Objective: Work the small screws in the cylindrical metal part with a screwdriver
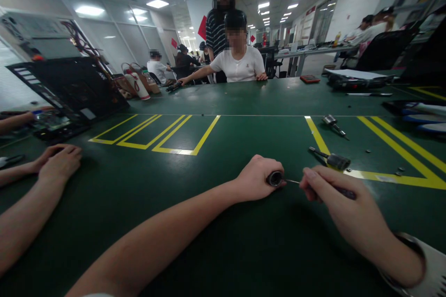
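My left hand is wrapped round a dark cylindrical part, its round open end facing me. To the right, my right hand grips a thin screwdriver-like tool by its dark handle. The tool's slim metal shaft points left, its tip at or beside the cylindrical part; whether they touch I cannot tell. Just beyond my right hand a dark motor-like part with a shaft lies across the yellow tape. A similar metal part lies farther back on the green table.
Small metal pieces lie at the right. Another person's hands rest at the left, near a black open case. Across the table a person in white sits, with another standing behind. Blue-and-white tools lie at the right edge.
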### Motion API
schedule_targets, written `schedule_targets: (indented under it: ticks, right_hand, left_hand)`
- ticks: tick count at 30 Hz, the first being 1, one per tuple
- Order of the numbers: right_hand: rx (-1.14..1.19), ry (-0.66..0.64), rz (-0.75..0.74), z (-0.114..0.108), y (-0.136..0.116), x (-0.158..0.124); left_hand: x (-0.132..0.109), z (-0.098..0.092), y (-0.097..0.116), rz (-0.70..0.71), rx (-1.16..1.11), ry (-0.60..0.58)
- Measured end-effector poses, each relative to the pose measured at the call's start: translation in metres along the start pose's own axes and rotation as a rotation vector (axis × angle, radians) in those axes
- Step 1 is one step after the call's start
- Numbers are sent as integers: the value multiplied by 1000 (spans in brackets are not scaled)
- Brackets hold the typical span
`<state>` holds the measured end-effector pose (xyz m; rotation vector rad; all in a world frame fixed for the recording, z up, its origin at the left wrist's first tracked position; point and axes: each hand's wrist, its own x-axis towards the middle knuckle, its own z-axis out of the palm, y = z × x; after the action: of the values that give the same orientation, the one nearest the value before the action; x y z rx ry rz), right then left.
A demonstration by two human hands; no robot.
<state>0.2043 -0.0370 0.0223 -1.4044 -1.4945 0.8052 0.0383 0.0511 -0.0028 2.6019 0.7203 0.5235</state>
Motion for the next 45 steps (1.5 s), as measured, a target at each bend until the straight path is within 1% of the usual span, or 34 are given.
schedule_targets:
  ticks: [2, 6, 8, 11, 13, 15, 17, 20, 24, 27, 28, 30, 35, 40, 42, 43, 45]
  right_hand:
    - [107, 0, 77, 0, -1, 3]
    - [489, 30, 277, 4, 5, 7]
    - [627, 26, 346, 6, 9, 7]
    - [751, 24, 408, 9, 12, 5]
    - [783, 34, 418, 10, 10, 4]
    - [766, 65, 386, 10, 8, 2]
    - [697, 101, 327, 9, 7, 1]
    - [493, 131, 219, 7, 9, -1]
    - [138, 97, 55, 3, 8, -5]
    - [-21, 46, -23, 1, 3, -5]
    - [-32, 32, -19, 0, 1, -4]
    - [23, 18, 38, -1, 0, 0]
    - [331, 53, 237, 0, 0, 9]
    - [553, 49, 427, 2, -1, 11]
    - [568, 96, 418, 2, -1, 10]
    - [540, 128, 383, 2, -1, 9]
    - [413, 166, 268, 0, -1, 7]
  left_hand:
    - [0, 0, -1, 13, -12, 4]
    - [0, 1, -3, -21, -100, 39]
    - [0, 1, -4, -49, -168, 51]
    - [1, 3, -5, -83, -290, 92]
    - [1, 5, -6, -97, -347, 132]
    - [1, 6, -6, -113, -363, 151]
    - [1, 6, -6, -133, -352, 150]
    - [0, 5, -5, -147, -337, 126]
    - [-1, 3, -3, -121, -248, 85]
    - [-1, 2, -1, -60, -123, 69]
    - [-1, 2, -1, -38, -95, 62]
    - [-1, 2, 0, 3, -63, 50]
    - [-1, 2, 0, 42, -67, 22]
    - [0, 1, 1, 43, -65, -25]
    - [0, 1, 1, 25, -65, -23]
    - [0, 1, 1, 19, -65, -19]
    - [0, 0, 0, 15, -62, -13]
